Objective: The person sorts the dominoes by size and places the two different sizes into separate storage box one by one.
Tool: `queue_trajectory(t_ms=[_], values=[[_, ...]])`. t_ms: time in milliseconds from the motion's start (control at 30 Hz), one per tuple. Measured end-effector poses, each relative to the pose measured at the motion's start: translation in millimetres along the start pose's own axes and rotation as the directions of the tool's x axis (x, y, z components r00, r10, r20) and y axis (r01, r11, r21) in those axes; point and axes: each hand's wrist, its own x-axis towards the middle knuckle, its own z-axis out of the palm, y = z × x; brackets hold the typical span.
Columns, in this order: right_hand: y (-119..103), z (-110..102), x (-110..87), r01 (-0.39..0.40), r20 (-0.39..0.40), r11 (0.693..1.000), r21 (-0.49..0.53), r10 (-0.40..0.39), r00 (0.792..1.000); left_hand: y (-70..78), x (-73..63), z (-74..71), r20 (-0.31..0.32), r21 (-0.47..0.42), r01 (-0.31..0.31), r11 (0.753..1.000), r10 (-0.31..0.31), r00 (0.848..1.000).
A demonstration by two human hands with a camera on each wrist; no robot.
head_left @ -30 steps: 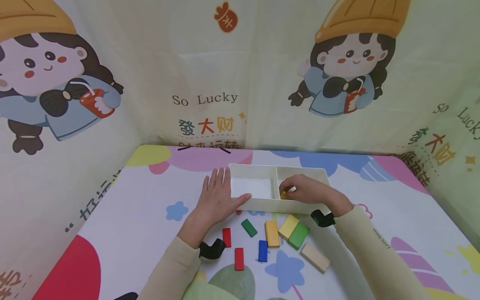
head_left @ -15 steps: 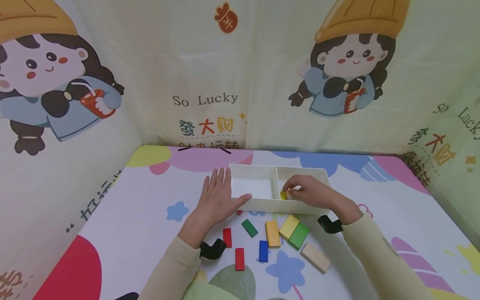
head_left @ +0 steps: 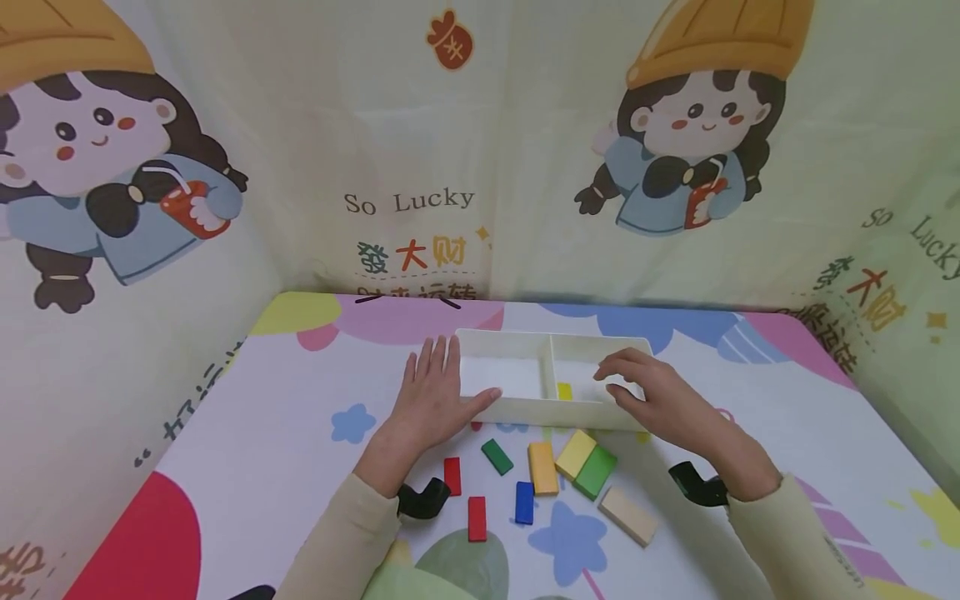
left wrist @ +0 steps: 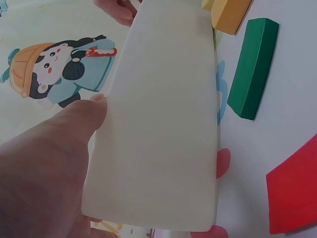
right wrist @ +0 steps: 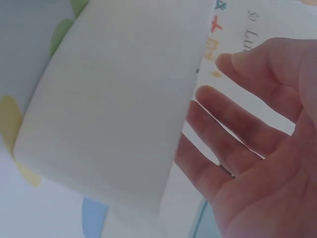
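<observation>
A white two-compartment box [head_left: 517, 410] stands across the middle of the table. My left hand [head_left: 431, 400] rests at its left end with fingers straight, the thumb over the front rim; the left wrist view shows that thumb [left wrist: 81, 116] at the rim. Over the right compartment hovers my right hand [head_left: 660, 396], fingers loosely bent and holding nothing. A yellow block [head_left: 565, 391] lies in that compartment, against the divider at the front. In the right wrist view the right hand's fingers [right wrist: 233, 114] are spread apart beside the box wall [right wrist: 114, 99].
In front of the box lie loose blocks: two red ones [head_left: 477, 518], a dark green [head_left: 497, 457], a blue [head_left: 524, 502], an orange [head_left: 543, 468], a yellow [head_left: 576, 452] touching a light green [head_left: 596, 472], and a beige [head_left: 627, 517]. A printed curtain [head_left: 540, 167] hangs behind the table.
My right hand has let go of the yellow block, leaving it in the right compartment, and has drawn up and to the right with its fingers spreading. My left hand has stayed in place.
</observation>
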Motion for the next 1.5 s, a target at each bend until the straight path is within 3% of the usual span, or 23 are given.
queue_trajectory(t_ms=[167,333,733,1033,1167,1333,1500], values=[[-7,-3,-15.9,0.048,-0.128,0.997,-0.053,-0.055,0.990,-2.4,-0.1,-0.7,0.010,-0.005,0.003,1.000,-0.003,1.000],[-11,-6,-31.2,0.049,-0.187,0.995,-0.086,-0.065,0.980,-2.0,-0.9,-1.3,0.010,-0.009,0.001,1.000,-0.001,1.000],[-19,6,-50.5,0.022,-0.189,0.996,-0.089,-0.039,0.981,-1.6,-0.6,2.7,0.015,-0.029,0.002,1.000,-0.002,1.000],[-27,10,-51.6,0.066,-0.163,0.992,-0.112,-0.084,0.983,-0.2,-2.8,1.6,-0.016,0.001,0.001,1.000,-0.001,1.000],[-30,13,-53.0,0.074,-0.109,0.990,-0.117,-0.087,0.990,1.6,-3.6,1.2,-0.017,0.002,0.018,1.000,-0.018,1.000],[-34,18,-55.0,0.021,0.025,0.992,-0.126,-0.018,1.000,2.3,-4.2,1.8,-0.030,0.002,0.022,1.000,-0.022,0.999],[-37,24,-54.5,-0.077,0.147,0.989,-0.127,0.095,0.984,3.8,-6.2,1.4,-0.035,-0.017,0.032,0.999,-0.033,0.999]])
